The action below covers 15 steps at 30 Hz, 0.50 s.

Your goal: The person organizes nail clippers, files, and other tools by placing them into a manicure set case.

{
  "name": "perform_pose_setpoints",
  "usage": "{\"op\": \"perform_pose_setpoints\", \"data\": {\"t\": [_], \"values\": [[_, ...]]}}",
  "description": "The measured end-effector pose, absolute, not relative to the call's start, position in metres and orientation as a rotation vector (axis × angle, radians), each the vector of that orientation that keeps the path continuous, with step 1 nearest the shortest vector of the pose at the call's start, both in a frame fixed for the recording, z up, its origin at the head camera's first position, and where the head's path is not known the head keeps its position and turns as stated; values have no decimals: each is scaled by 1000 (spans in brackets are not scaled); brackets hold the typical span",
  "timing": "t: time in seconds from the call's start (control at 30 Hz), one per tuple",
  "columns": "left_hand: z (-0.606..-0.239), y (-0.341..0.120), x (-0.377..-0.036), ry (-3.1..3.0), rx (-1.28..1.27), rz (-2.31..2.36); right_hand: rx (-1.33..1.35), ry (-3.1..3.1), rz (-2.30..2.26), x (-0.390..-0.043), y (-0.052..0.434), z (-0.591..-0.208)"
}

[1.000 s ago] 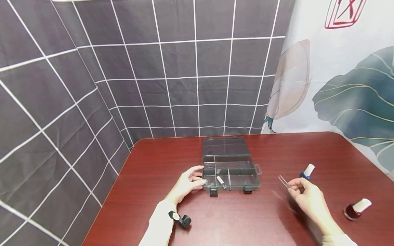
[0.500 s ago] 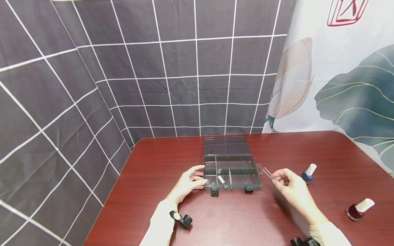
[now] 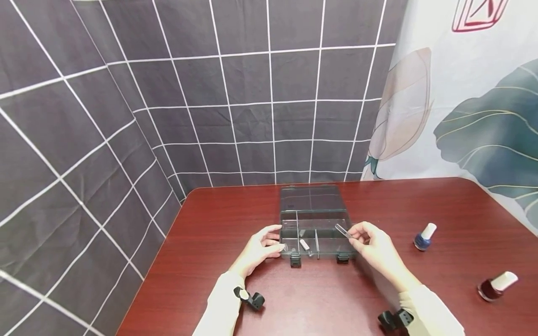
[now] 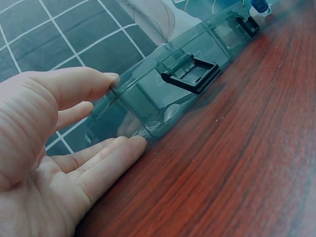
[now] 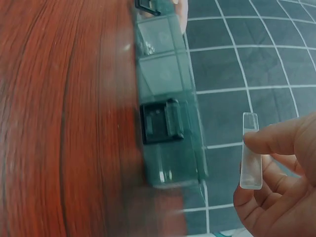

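Observation:
A smoky transparent compartment box (image 3: 311, 200) with black front latches lies on the table, its lid laid back. My left hand (image 3: 257, 251) holds the box's left end, thumb and fingers at its front corner in the left wrist view. My right hand (image 3: 375, 243) pinches a small clear rectangular strip (image 5: 251, 170) between thumb and fingers. In the head view the strip overlaps the box's right rear compartment. A small white piece (image 3: 304, 244) and tiny clear bits lie in the front middle compartment. Clear rounded pieces (image 4: 172, 113) show through the front wall.
Right of the box stands a blue nail polish bottle (image 3: 424, 237) with a white cap. A dark red nail polish bottle (image 3: 497, 286) is nearer the table's right side. Grey grid-patterned cloth (image 3: 248, 93) hangs behind the reddish-brown table (image 3: 328, 298).
My right hand has moved left with the clear strip, from beside the blue bottle to the box's right side. The left hand keeps its hold on the box.

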<state>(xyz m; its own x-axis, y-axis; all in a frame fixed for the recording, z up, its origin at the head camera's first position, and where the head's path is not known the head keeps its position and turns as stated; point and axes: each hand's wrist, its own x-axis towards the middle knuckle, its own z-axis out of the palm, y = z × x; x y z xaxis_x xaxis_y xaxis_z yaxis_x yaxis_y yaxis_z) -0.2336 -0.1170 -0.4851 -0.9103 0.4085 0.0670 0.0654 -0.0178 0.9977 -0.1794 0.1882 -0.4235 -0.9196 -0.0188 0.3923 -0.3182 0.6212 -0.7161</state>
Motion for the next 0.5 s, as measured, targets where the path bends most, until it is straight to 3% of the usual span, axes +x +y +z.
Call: {"op": "perform_pose_setpoints", "data": {"t": [0.5], "values": [[-485,-117,-234,2011,480,2024,481,-2486,1010,-200,169,-441]]}}
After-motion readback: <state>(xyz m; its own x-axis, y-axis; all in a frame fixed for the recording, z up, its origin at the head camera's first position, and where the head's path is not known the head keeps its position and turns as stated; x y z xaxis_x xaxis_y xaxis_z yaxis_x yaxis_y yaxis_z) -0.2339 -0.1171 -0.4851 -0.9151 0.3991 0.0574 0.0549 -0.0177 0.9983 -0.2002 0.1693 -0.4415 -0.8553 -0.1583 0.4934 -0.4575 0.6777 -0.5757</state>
